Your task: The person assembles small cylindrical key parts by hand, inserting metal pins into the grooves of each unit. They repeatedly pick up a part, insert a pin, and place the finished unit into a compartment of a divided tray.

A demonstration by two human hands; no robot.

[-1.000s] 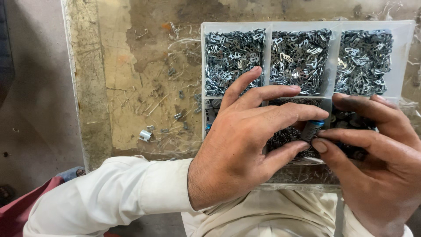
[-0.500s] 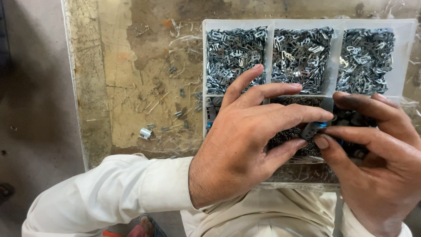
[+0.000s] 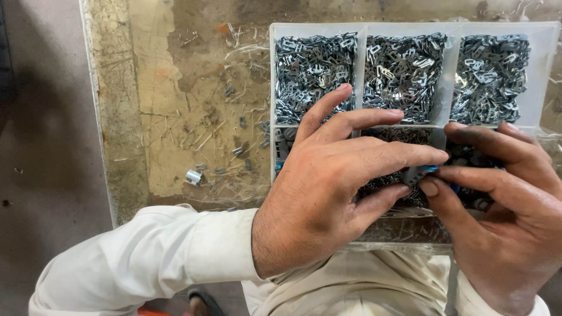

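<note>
My left hand (image 3: 333,187) and my right hand (image 3: 503,210) meet fingertip to fingertip over the near row of a white compartment tray (image 3: 360,35). Between them they pinch a small dark part with a blue end (image 3: 422,173); most of it is hidden by the fingers. The far three compartments are heaped with small shiny metal clips (image 3: 404,70). Under my hands the near compartments hold darker small parts (image 3: 392,136). My left forearm wears a white sleeve (image 3: 146,257).
The tray sits on a worn, scratched tabletop (image 3: 175,88) under a clear sheet. A few loose metal bits (image 3: 193,177) lie left of the tray. The table's left edge borders grey floor (image 3: 41,146). A shoe tip (image 3: 202,301) shows below.
My hands stay on the small part with only slight finger shifts. The red object at the bottom left has slid out of view.
</note>
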